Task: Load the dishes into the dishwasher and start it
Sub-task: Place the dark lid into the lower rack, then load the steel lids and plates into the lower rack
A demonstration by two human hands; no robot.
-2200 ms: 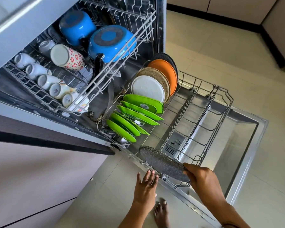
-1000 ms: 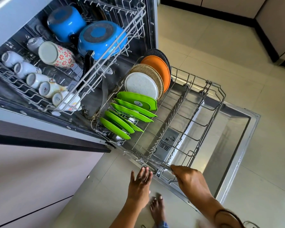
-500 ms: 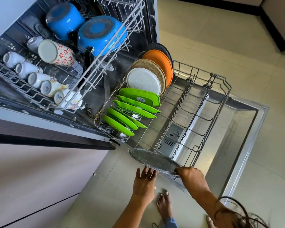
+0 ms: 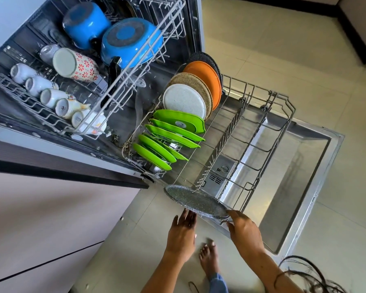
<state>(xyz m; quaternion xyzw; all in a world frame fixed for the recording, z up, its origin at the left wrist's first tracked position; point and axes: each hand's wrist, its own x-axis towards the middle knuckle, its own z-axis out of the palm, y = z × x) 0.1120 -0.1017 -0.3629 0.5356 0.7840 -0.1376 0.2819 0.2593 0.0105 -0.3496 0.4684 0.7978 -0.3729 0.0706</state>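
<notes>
Speckled grey plate (image 4: 195, 200) pinched at its near rim by our right hand (image 4: 244, 231), fingertips hidden beneath; our left hand (image 4: 182, 233) hovers open-fingered, over the lower rack (image 4: 283, 115).

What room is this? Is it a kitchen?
Most likely a home kitchen. An open dishwasher sits built in beside cabinet fronts, its racks holding green plates, mugs and blue pots. The right hand holds a speckled grey plate at the lower rack.

Lower rack (image 4: 281, 115) carries green plates (image 4: 173, 132), round plates (image 4: 188, 98) (upright); upper rack (image 4: 135, 66) carries cups (image 4: 49, 96), blue pans (image 4: 127, 39).
</notes>
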